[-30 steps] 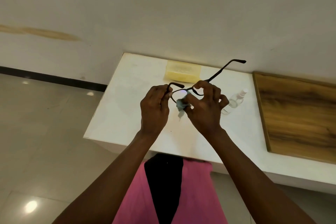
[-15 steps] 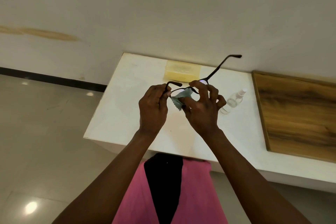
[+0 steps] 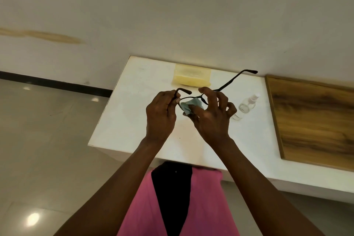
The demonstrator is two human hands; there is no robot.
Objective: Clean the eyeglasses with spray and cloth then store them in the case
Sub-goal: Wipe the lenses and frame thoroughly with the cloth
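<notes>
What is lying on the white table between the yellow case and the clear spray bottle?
Only bare white table lies between the yellow case and the clear spray bottle; the black eyeglasses' arm crosses above, head view.

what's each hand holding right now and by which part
The left hand grips the eyeglasses at the frame's left end, by the hinge. The right hand pinches the cloth against a lens.

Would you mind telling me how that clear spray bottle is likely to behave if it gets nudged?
The spray bottle lies on its side on the white table, so it would probably roll. It looks small and mostly empty, so likely light and easily shifted.
</notes>
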